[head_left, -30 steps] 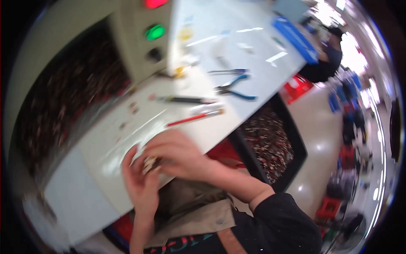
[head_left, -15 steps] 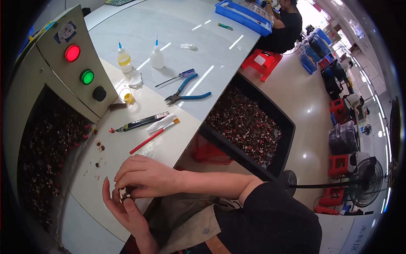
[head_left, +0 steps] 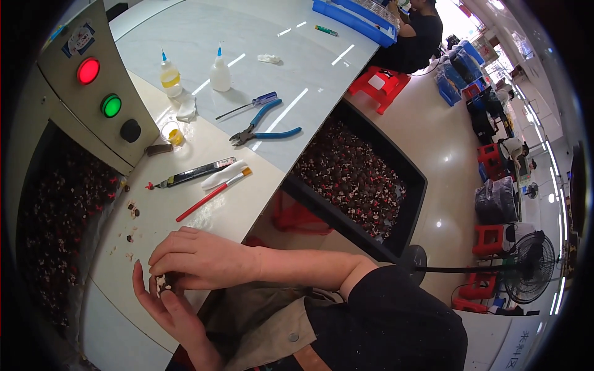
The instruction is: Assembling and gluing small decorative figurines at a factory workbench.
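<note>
A small dark-brown and cream piece (head_left: 164, 284), its exact kind not clear, is pinched over the near edge of the table. My left hand (head_left: 166, 311) grips it from below with thumb and fingers. From above, my right hand (head_left: 201, 256) closes on the same piece, its fingertips partly covering it. Close by on the table lie a few dark and pale small pieces and crumbs (head_left: 132, 209). Beyond my hands are a red-handled brush (head_left: 213, 195), a white folded tissue (head_left: 224, 175) and a black slim tool (head_left: 195, 173) with a red tip.
Pliers (head_left: 266, 123), a screwdriver (head_left: 247, 105), two needle-tipped bottles (head_left: 220, 75) and a small cup of yellow stuff (head_left: 173, 134) stand or lie farther back. At left is a machine (head_left: 77, 111) with lit buttons and a heap of pieces; right, a black bin (head_left: 396, 247). A co-worker (head_left: 421, 37) sits beyond.
The whole view has shifted slightly, so the table things appear farther left and up. Both hands keep their hold on the small piece, which seems slightly turned.
</note>
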Demonstrator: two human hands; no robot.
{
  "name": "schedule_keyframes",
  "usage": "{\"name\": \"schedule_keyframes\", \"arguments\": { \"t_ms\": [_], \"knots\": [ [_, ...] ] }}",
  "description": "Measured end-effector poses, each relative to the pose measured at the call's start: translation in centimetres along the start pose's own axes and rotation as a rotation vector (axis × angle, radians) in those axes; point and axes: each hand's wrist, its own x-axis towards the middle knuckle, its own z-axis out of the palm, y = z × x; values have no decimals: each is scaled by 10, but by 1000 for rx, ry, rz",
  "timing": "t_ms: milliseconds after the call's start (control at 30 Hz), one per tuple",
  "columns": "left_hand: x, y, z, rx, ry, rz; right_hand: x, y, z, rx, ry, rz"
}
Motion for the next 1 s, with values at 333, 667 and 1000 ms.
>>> {"name": "schedule_keyframes", "arguments": {
  "t_ms": [333, 667, 1000],
  "knots": [
    [-4, 1, 3, -39, -11, 13, -4, -6, -4, -2, -29, 2],
    [-2, 6, 13, -91, 14, -9, -1, -7, -7, -50, -31, 34],
    [-3, 4, 9, -79, 3, -31, -2, -4, -4, -49, -13, 48]
  ]
}}
